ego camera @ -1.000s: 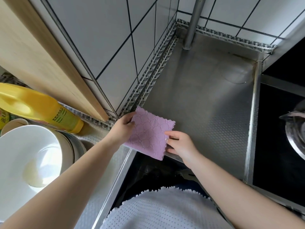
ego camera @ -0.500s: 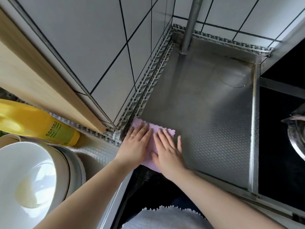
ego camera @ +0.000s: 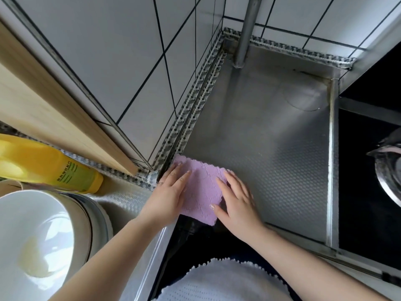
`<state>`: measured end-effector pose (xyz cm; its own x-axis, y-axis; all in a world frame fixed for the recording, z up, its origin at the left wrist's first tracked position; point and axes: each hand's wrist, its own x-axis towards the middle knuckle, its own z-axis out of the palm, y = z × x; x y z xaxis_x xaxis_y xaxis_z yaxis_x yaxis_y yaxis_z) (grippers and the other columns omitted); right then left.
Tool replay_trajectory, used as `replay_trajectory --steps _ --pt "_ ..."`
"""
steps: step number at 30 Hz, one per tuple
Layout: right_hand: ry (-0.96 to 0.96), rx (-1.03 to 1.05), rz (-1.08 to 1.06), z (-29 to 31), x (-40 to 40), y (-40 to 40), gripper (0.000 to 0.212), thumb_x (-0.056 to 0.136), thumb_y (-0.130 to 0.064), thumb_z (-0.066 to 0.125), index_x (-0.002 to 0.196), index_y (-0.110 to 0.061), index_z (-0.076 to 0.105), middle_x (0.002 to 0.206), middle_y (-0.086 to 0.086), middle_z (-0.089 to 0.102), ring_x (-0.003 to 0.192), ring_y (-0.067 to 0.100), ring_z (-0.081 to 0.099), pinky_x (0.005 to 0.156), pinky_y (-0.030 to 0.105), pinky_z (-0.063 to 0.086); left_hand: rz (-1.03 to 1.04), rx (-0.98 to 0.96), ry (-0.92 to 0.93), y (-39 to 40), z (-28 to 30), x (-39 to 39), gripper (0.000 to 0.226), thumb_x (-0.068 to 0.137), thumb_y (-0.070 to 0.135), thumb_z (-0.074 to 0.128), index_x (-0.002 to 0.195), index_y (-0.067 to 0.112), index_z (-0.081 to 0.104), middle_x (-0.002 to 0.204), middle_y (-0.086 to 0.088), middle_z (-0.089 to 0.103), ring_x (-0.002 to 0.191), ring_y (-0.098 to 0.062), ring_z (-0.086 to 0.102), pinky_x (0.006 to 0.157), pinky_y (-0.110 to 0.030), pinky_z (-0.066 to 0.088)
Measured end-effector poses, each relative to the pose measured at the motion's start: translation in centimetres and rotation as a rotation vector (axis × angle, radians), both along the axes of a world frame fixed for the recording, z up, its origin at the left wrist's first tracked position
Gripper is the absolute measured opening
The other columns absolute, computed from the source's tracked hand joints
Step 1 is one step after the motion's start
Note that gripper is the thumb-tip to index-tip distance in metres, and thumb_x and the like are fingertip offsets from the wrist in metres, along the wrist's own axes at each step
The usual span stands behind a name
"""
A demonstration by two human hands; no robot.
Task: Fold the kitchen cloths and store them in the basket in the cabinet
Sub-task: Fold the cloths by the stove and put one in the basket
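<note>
A small folded purple cloth (ego camera: 201, 187) with a scalloped edge lies on the near left corner of the steel counter (ego camera: 271, 137), its near corner hanging over the edge. My left hand (ego camera: 169, 194) presses flat on the cloth's left side with straight fingers. My right hand (ego camera: 236, 198) lies flat on its right side, fingers spread and straight. A white dotted cloth (ego camera: 221, 281) with a scalloped edge hangs at my waist below. No basket or cabinet is in view.
A yellow bottle (ego camera: 50, 166) lies on the left beside a wooden board (ego camera: 54, 118). Stacked white bowls (ego camera: 39, 231) sit at the lower left. A metal pipe (ego camera: 247, 31) stands in the far corner by the tiled wall. A black stove with a pot (ego camera: 388, 170) is on the right.
A second ago both hands held the purple cloth up by its edges. They laid it on the counter and pressed it flat, and have since slid apart towards its left and right sides.
</note>
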<state>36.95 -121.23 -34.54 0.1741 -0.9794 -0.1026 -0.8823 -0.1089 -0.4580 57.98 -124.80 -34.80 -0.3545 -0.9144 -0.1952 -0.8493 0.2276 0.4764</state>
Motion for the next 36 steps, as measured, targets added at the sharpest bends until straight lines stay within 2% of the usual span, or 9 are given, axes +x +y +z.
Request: replay_trajectory --steps 3,7,12,14,19,22,27,31,36 --pt "-0.171 0.081 -0.161 0.4 -0.3 1.3 0.059 0.084 -0.039 0.058 0.137 -0.016 0.045 0.137 0.004 0.047 0.123 0.02 0.042 0.105 0.026 0.028 0.185 0.054 0.176 1.4 1.0 0.1 0.054 0.092 0.019 0.029 0.145 0.013 0.034 0.156 -0.005 0.02 0.144 -0.02 0.02 0.108 -0.021 0.019" --pt "-0.565 0.433 -0.431 0.9 0.8 1.3 0.055 0.088 -0.016 0.062 0.138 -0.016 0.04 0.114 -0.004 0.054 0.092 -0.001 0.055 0.081 0.005 0.038 0.393 0.185 0.263 1.2 2.0 -0.5 0.048 0.098 0.01 0.034 0.146 0.018 0.033 0.152 -0.002 0.03 0.138 -0.017 0.031 0.098 -0.017 0.026" --pt "-0.827 0.545 -0.687 -0.2 1.9 -0.2 0.043 0.086 -0.013 0.062 0.127 -0.016 0.049 0.098 -0.006 0.067 0.096 0.016 0.065 0.098 0.039 0.047 0.558 0.245 0.391 0.1 3.2 -1.2 0.044 0.099 0.011 0.033 0.142 0.02 0.04 0.142 0.002 0.045 0.113 -0.001 0.041 0.079 -0.011 0.033" --pt "-0.878 0.58 -0.788 -0.5 2.0 -0.6 0.037 0.084 -0.017 0.064 0.119 -0.015 0.055 0.1 -0.001 0.069 0.096 0.02 0.065 0.097 0.044 0.048 0.571 0.249 0.433 0.1 3.4 -1.3 0.043 0.098 0.01 0.035 0.139 0.021 0.043 0.137 0.001 0.049 0.117 -0.007 0.047 0.074 -0.015 0.036" --pt "-1.068 0.639 -0.926 -0.2 1.1 -0.3 0.007 0.084 -0.022 0.066 0.087 -0.015 0.065 0.091 0.012 0.065 0.078 0.024 0.051 0.071 0.036 0.045 0.672 0.312 0.617 0.5 3.7 -1.7 0.033 0.097 0.016 0.048 0.127 0.027 0.054 0.121 0.007 0.054 0.1 -0.007 0.059 0.065 -0.009 0.042" --pt "-1.193 0.648 -0.976 0.3 -0.1 0.5 0.012 0.084 -0.019 0.067 0.091 -0.012 0.06 0.086 0.012 0.049 0.076 0.023 0.043 0.064 0.03 0.038 0.71 0.378 0.768 0.5 3.7 -2.4 0.024 0.094 0.015 0.055 0.112 0.029 0.06 0.113 0.002 0.058 0.104 -0.013 0.057 0.078 -0.017 0.045" --pt "-1.356 0.603 -0.973 1.6 -3.2 3.0 0.01 0.086 -0.013 0.064 0.093 -0.01 0.058 0.091 0.016 0.053 0.083 0.026 0.046 0.071 0.036 0.038 0.691 0.541 0.923 0.4 4.5 -4.5 0.021 0.088 0.01 0.063 0.108 0.017 0.064 0.11 -0.009 0.067 0.11 -0.029 0.061 0.098 -0.045 0.047" --pt "-1.536 0.532 -0.993 3.0 -6.2 5.9 0.039 0.073 -0.011 0.071 0.11 -0.006 0.058 0.1 0.022 0.057 0.088 0.032 0.047 0.07 0.039 0.04 0.543 0.607 0.928 0.5 5.5 -7.5 0.026 0.081 0.013 0.071 0.107 0.013 0.065 0.11 -0.012 0.068 0.1 -0.027 0.064 0.089 -0.041 0.049" --pt "-1.586 0.359 -1.079 3.9 -11.3 10.3 0.041 0.083 -0.006 0.065 0.122 -0.009 0.055 0.119 0.015 0.064 0.108 0.029 0.062 0.084 0.038 0.049 0.257 0.717 0.843 0.7 7.2 -13.5 0.018 0.088 0.014 0.063 0.107 0.014 0.066 0.106 -0.008 0.071 0.096 -0.026 0.067 0.093 -0.044 0.049"
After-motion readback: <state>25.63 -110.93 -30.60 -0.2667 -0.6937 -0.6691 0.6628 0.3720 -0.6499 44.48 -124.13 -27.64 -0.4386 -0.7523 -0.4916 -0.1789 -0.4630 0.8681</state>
